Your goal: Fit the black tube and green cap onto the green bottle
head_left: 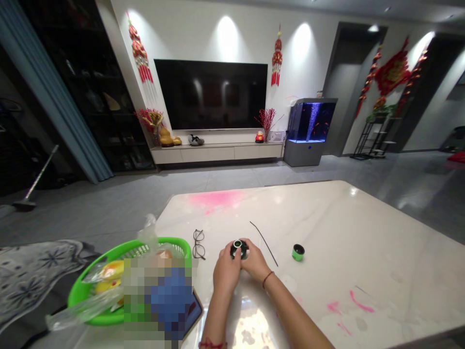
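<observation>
Both of my hands meet over the table around a small, round black piece with a white ring on top [238,244]. My left hand [225,272] grips its left and near side, the thumb resting near the ring. From the right, my right hand [255,261] closes its fingers about the same piece. Its lower part is hidden by my hands, so I cannot tell its exact kind. A thin black strip [264,243] lies just beyond my right hand. Farther right stands a short green cap-like piece [298,252] with a dark hollow top.
Eyeglasses [198,245] lie left of my hands. A green basket [181,241] with plastic-wrapped items stands at the left, beside a dark flat device [194,315] and a blurred-out patch. Pink stains [361,301] mark the pale table [363,232]. A television [210,94] hangs beyond.
</observation>
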`<state>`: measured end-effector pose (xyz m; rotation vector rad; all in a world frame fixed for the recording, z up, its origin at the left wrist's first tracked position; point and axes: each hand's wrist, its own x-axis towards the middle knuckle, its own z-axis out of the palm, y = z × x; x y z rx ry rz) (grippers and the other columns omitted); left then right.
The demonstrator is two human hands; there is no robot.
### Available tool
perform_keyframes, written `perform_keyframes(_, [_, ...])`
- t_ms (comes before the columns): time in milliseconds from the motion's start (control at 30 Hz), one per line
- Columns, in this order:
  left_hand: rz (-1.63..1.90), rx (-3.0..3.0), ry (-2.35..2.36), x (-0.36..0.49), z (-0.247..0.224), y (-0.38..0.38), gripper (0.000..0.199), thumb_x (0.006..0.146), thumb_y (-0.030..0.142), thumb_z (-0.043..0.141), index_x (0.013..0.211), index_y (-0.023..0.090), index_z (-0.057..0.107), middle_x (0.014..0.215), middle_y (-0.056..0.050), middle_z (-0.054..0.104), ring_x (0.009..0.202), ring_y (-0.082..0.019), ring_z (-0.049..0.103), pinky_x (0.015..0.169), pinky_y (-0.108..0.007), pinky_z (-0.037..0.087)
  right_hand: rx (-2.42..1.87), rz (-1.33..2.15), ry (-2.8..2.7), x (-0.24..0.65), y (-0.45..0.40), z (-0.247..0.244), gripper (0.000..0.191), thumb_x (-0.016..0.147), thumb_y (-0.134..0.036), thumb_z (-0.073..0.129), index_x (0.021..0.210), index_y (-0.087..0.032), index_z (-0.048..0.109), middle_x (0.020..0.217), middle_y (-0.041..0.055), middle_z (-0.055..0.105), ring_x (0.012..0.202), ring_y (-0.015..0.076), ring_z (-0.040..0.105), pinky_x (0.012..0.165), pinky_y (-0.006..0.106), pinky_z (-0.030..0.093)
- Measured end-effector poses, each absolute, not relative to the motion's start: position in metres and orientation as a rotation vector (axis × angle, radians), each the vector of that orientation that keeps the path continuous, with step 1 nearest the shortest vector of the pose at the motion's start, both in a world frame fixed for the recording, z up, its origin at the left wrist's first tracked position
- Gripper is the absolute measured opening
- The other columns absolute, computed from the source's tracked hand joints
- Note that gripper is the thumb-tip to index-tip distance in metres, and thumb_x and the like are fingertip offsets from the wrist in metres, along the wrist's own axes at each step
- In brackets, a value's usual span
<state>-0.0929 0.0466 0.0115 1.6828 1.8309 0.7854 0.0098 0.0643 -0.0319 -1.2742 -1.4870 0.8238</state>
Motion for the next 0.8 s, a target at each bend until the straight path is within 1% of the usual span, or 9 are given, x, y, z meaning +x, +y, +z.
perform_keyframes(167, [0.803, 1.710, 1.804, -0.094, 0.012, 0.050, 0.038, 0.081, 0.034, 0.042, 0.113, 0.017, 0.053, 0.114, -0.010, 0.057, 0.104, -0.020, 0.053, 0.091, -0.030, 0.038, -1.173, 0.977, -1.510, 0.019, 0.067, -0.037, 0.065, 0.050, -0.022, 0.072, 0.112, -0.018, 0.052, 0.109, 0.0081, 0.060, 0.096, 0.0199, 0.057, 0.086, 0.034, 0.044])
perform_keyframes(267, [0.808, 1.734, 1.798, -0.093, 0.012, 0.052, 0.038, 0.079, 0.033, 0.045, 0.112, 0.017, 0.053, 0.114, -0.009, 0.057, 0.106, -0.020, 0.052, 0.092, -0.029, 0.037, -1.281, 0.996, -1.573, 0.041, 0.067, -0.032, 0.077, 0.046, -0.028, 0.076, 0.118, -0.017, 0.050, 0.107, 0.0093, 0.061, 0.098, 0.0219, 0.057, 0.087, 0.036, 0.043])
perform_keyframes(300, [0.802, 1.737, 1.793, -0.093, 0.011, 0.052, 0.039, 0.078, 0.033, 0.046, 0.114, 0.016, 0.052, 0.114, -0.009, 0.057, 0.107, -0.020, 0.052, 0.092, -0.029, 0.037, -1.334, 0.954, -1.590, 0.052, 0.066, -0.028, 0.077, 0.046, -0.029, 0.076, 0.118, -0.017, 0.050, 0.106, 0.0093, 0.061, 0.098, 0.0224, 0.056, 0.088, 0.036, 0.043])
perform_keyframes(433, [0.781, 1.760, 1.768, -0.092, 0.011, 0.050, 0.045, 0.075, 0.032, 0.051, 0.117, 0.017, 0.049, 0.118, -0.009, 0.055, 0.110, -0.021, 0.050, 0.094, -0.029, 0.036, -1.728, 0.454, -1.526, 0.099, 0.061, -0.016, 0.049, 0.058, -0.026, 0.069, 0.105, -0.020, 0.059, 0.105, 0.0092, 0.061, 0.103, 0.0264, 0.052, 0.093, 0.039, 0.037])
perform_keyframes(500, [0.766, 1.776, 1.752, -0.093, 0.011, 0.048, 0.048, 0.073, 0.031, 0.053, 0.119, 0.018, 0.047, 0.121, -0.009, 0.053, 0.110, -0.021, 0.050, 0.094, -0.029, 0.035, -2.004, 0.259, -1.444, 0.118, 0.059, -0.016, 0.043, 0.060, -0.026, 0.067, 0.102, -0.021, 0.061, 0.108, 0.0123, 0.058, 0.105, 0.0304, 0.050, 0.089, 0.042, 0.038])
perform_keyframes(600, [0.751, 1.729, 1.772, -0.094, 0.008, 0.049, 0.063, 0.071, 0.031, 0.056, 0.129, 0.015, 0.035, 0.128, -0.012, 0.048, 0.114, -0.023, 0.048, 0.094, -0.031, 0.036, -2.347, 0.289, -1.307, 0.132, 0.056, -0.022, 0.038, 0.064, -0.028, 0.062, 0.101, -0.018, 0.060, 0.107, 0.0193, 0.056, 0.096, 0.0354, 0.054, 0.076, 0.047, 0.041])
perform_keyframes(667, [0.748, 1.671, 1.783, -0.095, 0.005, 0.050, 0.074, 0.070, 0.032, 0.058, 0.134, 0.013, 0.026, 0.131, -0.014, 0.045, 0.117, -0.024, 0.046, 0.094, -0.031, 0.036, -2.425, 0.402, -1.267, 0.135, 0.057, -0.026, 0.028, 0.068, -0.024, 0.057, 0.093, -0.015, 0.062, 0.099, 0.0225, 0.058, 0.087, 0.0356, 0.059, 0.067, 0.046, 0.042])
perform_keyframes(733, [0.742, 1.658, 1.771, -0.096, 0.003, 0.052, 0.075, 0.068, 0.032, 0.059, 0.133, 0.012, 0.028, 0.131, -0.014, 0.044, 0.118, -0.024, 0.045, 0.094, -0.031, 0.036, -2.384, 0.463, -1.295, 0.134, 0.060, -0.028, 0.017, 0.069, -0.019, 0.053, 0.083, -0.014, 0.063, 0.091, 0.0215, 0.061, 0.082, 0.0328, 0.061, 0.064, 0.042, 0.043])
perform_keyframes(800, [0.730, 1.682, 1.771, -0.098, 0.003, 0.053, 0.068, 0.068, 0.032, 0.060, 0.129, 0.013, 0.036, 0.130, -0.013, 0.046, 0.117, -0.023, 0.046, 0.094, -0.030, 0.037, -2.303, 0.469, -1.354, 0.130, 0.064, -0.027, 0.011, 0.070, -0.019, 0.053, 0.076, -0.016, 0.061, 0.085, 0.0168, 0.064, 0.082, 0.0286, 0.062, 0.066, 0.037, 0.044])
